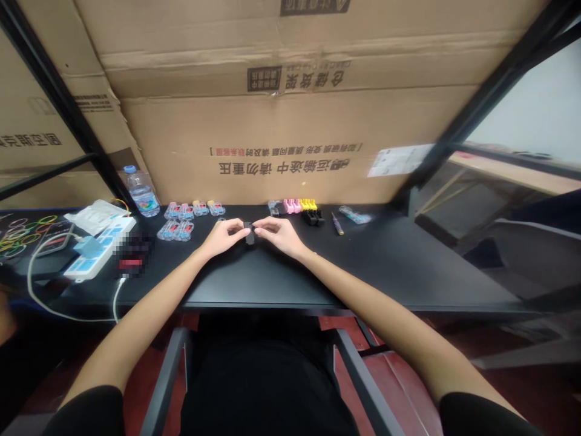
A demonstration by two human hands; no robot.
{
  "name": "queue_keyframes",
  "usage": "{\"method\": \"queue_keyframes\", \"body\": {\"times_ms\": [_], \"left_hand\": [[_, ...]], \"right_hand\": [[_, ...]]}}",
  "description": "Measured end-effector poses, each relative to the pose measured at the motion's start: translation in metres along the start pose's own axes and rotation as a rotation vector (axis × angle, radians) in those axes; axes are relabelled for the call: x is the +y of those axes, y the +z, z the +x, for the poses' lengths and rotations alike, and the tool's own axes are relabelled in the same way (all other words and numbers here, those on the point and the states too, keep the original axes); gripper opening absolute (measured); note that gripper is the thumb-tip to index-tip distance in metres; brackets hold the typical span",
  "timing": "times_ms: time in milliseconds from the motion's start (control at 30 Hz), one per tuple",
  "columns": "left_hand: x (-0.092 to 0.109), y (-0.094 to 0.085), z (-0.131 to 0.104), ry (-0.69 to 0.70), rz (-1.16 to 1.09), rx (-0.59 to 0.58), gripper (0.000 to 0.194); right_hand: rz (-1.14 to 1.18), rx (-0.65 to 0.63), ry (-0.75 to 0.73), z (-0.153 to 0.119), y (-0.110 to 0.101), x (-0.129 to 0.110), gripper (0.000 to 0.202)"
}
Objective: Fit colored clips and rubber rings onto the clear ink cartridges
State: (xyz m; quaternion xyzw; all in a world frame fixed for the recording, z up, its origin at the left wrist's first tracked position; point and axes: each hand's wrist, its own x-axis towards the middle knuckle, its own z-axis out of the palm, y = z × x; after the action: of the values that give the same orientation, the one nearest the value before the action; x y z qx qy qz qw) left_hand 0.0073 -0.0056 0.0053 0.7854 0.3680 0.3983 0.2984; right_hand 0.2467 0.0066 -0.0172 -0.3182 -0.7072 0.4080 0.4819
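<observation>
Over the middle of the black table, my left hand (225, 236) and my right hand (278, 235) meet at a small black plastic part (249, 235). Thumb and fingers of each hand pinch it from either side. Its exact kind is too small to make out. Beyond my right hand stand rows of small plastic pieces: pink ones (292, 206), yellow ones (308, 204) and black ones (313, 217). A clear piece (275, 208) sits at their left end. Left of my left hand lie several small clear plastic cases (176, 230) with coloured parts.
A screwdriver (337, 224) and a clear packet (354, 215) lie to the right. Leftward are a water bottle (141, 192), a white power strip (100, 249), cables and a pixelated dark object (131, 254). Cardboard (290, 127) walls the back; black frame bars flank it.
</observation>
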Motion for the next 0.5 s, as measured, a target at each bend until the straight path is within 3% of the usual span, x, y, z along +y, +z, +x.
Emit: {"method": "queue_keyframes", "body": {"times_ms": [500], "left_hand": [[-0.0002,0.0031,-0.0002,-0.019,-0.095,-0.014,0.034]], "right_hand": [[0.071,0.012,0.032,-0.0001,0.0005,-0.0042,0.034]]}}
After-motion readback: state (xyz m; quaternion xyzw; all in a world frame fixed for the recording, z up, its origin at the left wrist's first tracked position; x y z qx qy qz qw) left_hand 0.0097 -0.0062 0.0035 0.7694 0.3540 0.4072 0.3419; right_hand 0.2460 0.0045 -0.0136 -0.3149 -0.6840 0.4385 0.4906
